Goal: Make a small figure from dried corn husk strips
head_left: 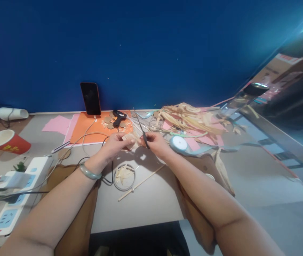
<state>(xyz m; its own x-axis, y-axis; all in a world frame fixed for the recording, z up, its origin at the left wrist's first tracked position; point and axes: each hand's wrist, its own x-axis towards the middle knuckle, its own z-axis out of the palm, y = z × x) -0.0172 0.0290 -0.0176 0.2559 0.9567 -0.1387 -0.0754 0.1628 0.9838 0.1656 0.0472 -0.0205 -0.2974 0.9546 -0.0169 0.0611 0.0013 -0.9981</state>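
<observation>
My left hand (115,145) is closed, pinching a pale piece of dried husk (129,138) between thumb and fingers. My right hand (155,143) is wrapped round a slim dark pointed tool (141,127), its thin end pointing up and away from me; whether it is scissors or tweezers I cannot tell. The right fingertips meet the husk piece's right side. Below the hands, a grey ring (124,177) surrounds several small husk scraps (125,173). Beside it a thin wooden stick (142,182) lies slantwise. Right of my right hand is a ribbon spool (178,143).
Husk strips (186,117) are heaped at the back right. A black glue gun (119,118) rests on orange paper (83,129), near a propped phone (91,98). On the left are a red paper cup (15,143), a power strip (25,192) and loose cables. A clear bottle (237,101) stands right.
</observation>
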